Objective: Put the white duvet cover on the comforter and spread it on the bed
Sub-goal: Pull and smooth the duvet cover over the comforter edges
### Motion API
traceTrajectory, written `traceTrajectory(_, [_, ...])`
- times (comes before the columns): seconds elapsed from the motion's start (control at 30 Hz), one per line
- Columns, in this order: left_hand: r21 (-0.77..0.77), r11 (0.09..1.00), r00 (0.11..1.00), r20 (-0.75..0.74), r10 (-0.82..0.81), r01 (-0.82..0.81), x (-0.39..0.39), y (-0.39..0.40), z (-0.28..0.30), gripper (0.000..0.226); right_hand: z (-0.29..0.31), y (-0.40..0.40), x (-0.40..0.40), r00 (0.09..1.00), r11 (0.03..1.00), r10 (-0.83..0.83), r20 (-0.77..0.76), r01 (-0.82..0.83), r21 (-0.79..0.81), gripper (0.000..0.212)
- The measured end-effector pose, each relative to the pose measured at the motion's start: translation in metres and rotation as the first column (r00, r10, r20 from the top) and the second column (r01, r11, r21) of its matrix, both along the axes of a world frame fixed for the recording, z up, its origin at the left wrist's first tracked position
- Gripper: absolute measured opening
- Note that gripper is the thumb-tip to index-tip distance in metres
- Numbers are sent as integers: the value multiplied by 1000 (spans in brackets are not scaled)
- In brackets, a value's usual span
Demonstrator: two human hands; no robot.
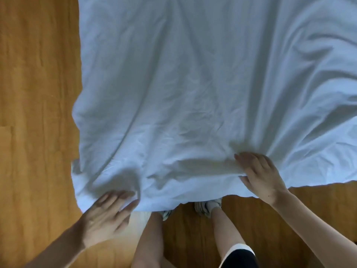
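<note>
White duvet cover (pixel 193 89) lies under both hands' straight fingers (pixel 249 161), pressed at its near edge.

One view only, from the person's head, looking steeply down and forward, close over the work. The wide lens bows the edges. The white duvet cover (pixel 193 93) fills the upper and middle frame, running out past the top and right borders. The wooden floor (pixel 36 93) shows at left and below. Both forearms enter from the bottom corners, and the person's legs (pixel 152 238) stand at bottom centre.
</note>
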State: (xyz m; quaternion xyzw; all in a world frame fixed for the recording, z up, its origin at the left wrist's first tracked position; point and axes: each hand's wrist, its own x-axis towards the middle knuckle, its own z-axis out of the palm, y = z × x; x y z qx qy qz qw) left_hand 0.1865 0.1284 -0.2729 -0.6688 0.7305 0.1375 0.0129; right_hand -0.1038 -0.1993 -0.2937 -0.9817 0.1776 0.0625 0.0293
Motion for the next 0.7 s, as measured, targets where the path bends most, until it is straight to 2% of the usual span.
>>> traceTrajectory(0.03, [-65, 997, 995, -90, 39, -45, -3, -29, 9, 42, -2, -4, -5, 1000, 1000, -3, -18, 3, -12, 81])
traceTrajectory(0.07, [-101, 995, 997, -73, 18, -25, -19, -49, -2, 46, 0, -8, -9, 997, 999, -45, -70, 45, -6, 89])
traceTrajectory(0.1, [-82, 996, 1000, -18, 24, -26, -32, -59, -16, 51, -4, -16, -16, 993, 994, -104, -58, 101, -46, 90])
traceTrajectory(0.17, [26, 993, 994, 24, 110, -111, -44, -79, -23, 50, -6, -40, -31, 951, 942, -311, 3, 308, -131, 81])
traceTrajectory(0.23, [-37, 987, 987, -3, 159, -159, -42, -97, -31, 45, 0, -66, -40, 869, 860, -491, 61, 495, -126, 66])
traceTrajectory(0.27, [-45, 978, 979, -28, 201, -202, -36, -107, -26, 47, 5, -76, -40, 857, 850, -511, 71, 516, -104, 57])
traceTrajectory(0.3, [-96, 972, 976, -64, 208, -214, -29, -108, -24, 46, 8, -83, -40, 869, 866, -490, 73, 494, -74, 49])
traceTrajectory(0.37, [-151, 970, 978, -117, 173, -190, -10, -101, -17, 40, 20, -84, -35, 939, 940, -342, 45, 342, 6, 39])
traceTrajectory(0.47, [-54, 997, 982, -184, 42, -53, 13, -70, 5, 39, 43, -65, -36, 994, 982, -110, 15, 106, 156, 34])
traceTrajectory(0.53, [89, 996, 981, -193, -6, 23, 22, -44, 12, 45, 52, -44, -46, 999, 977, -37, -40, 45, 210, 46])
traceTrajectory(0.57, [163, 982, 983, -171, -70, 99, 25, -34, 12, 52, 52, -32, -52, 993, 972, -9, -115, 35, 234, 56])
traceTrajectory(0.63, [274, 933, 969, -143, -199, 232, 23, -25, 10, 62, 47, -12, -56, 917, 940, 26, -397, 113, 321, 74])
traceTrajectory(0.67, [291, 920, 962, -157, -225, 263, 17, -27, 11, 62, 44, -4, -57, 851, 908, 32, -524, 194, 370, 77])
traceTrajectory(0.7, [274, 922, 956, -185, -228, 273, 8, -32, 11, 58, 40, 2, -57, 807, 876, 28, -590, 264, 403, 74])
